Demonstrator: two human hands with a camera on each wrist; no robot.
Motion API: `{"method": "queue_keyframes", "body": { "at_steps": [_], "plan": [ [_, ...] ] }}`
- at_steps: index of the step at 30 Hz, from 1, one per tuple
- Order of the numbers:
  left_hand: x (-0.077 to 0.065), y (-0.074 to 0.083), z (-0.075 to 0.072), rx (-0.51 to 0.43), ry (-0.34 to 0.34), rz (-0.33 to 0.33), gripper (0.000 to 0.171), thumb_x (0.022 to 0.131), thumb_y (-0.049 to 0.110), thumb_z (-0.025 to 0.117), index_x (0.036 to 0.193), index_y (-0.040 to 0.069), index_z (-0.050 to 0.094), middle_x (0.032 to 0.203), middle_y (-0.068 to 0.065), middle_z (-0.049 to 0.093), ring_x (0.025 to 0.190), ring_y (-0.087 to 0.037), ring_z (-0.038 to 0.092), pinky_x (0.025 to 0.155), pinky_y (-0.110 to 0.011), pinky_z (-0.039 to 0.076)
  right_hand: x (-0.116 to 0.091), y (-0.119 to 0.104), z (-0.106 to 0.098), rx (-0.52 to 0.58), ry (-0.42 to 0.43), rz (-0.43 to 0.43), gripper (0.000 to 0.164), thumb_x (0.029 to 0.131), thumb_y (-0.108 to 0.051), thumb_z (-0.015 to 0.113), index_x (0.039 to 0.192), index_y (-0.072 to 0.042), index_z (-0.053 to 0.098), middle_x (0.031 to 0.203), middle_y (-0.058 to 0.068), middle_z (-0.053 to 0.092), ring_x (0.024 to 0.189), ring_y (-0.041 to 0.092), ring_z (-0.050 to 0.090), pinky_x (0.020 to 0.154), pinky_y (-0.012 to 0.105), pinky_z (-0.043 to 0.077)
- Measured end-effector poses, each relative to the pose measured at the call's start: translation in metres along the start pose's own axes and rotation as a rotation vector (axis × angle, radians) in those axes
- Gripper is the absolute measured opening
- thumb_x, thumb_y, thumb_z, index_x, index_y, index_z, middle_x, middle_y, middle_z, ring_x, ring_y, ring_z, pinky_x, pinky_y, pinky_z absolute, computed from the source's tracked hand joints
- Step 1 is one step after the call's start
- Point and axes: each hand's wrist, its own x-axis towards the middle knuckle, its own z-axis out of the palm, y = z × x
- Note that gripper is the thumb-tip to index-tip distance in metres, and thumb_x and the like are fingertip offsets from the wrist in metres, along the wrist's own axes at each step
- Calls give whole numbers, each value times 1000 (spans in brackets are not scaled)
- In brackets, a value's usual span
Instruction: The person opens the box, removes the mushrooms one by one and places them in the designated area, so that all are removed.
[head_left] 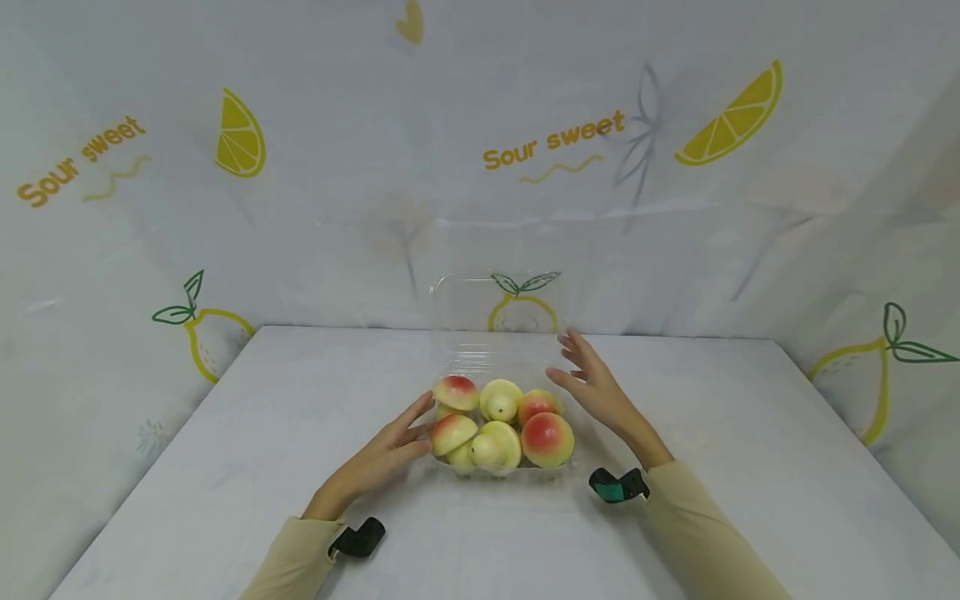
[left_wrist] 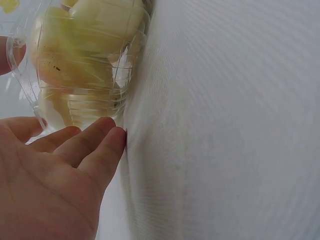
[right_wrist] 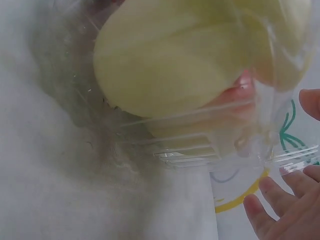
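Observation:
A clear plastic clamshell box (left_wrist: 95, 102) sits on the table with its transparent lid (head_left: 461, 312) raised at the back. Several yellow-and-red peaches (head_left: 546, 439) fill the base in two rows. At the box's left side is my left hand (head_left: 382, 458), its extended fingertips against the ribbed wall and its thumb by the rim. My right hand (head_left: 600, 396) is beside the back right of the box, fingers spread near the lid's right edge. In the right wrist view, its fingers (right_wrist: 272, 195) are close to the clear plastic; whether they touch it is hard to tell.
The white table (head_left: 300, 392) extends to both sides of the box. Behind it hangs a pale cloth (head_left: 337, 167) printed with lemons and lettering. Dark wrist devices (head_left: 360, 538) are worn on both sleeves.

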Motion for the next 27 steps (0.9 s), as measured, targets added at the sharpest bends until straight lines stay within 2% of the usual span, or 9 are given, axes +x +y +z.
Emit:
{"method": "queue_keyframes", "body": {
  "at_steps": [7, 14, 19, 27],
  "plan": [
    [0, 0, 0, 5, 1, 1, 72, 104, 22, 49, 161, 13, 7, 165, -21, 13, 144, -48, 32, 116, -62, 29, 2, 5, 1, 24, -49, 60, 83, 101, -27, 57, 159, -1, 2, 164, 23, 18, 147, 46, 28, 117, 61, 30],
    [-1, 1, 0, 10, 4, 6, 71, 104, 22, 49, 161, 13, 7, 165, -21, 13, 144, -49, 32, 116, -65, 28, 2, 8, 1, 9, -124, 167, 84, 102, -38, 54, 159, -1, 4, 163, 23, 19, 142, 44, 39, 116, 64, 29],
    [-1, 1, -1, 18, 3, 5, 71, 104, 22, 49, 161, 13, 6, 165, -22, 12, 144, -50, 31, 115, -65, 28, 2, 8, 1, -35, -165, 192, 81, 103, -40, 49, 158, 3, 6, 160, 26, 25, 139, 48, 40, 114, 62, 35],
    [-1, 3, 1, 8, 1, -4, 72, 104, 23, 49, 161, 13, 6, 166, -20, 11, 145, -50, 30, 115, -64, 30, 1, 9, 1, -80, -183, 225, 80, 104, -46, 44, 158, 2, 9, 158, 25, 31, 138, 49, 40, 112, 60, 39]
  ]
}}
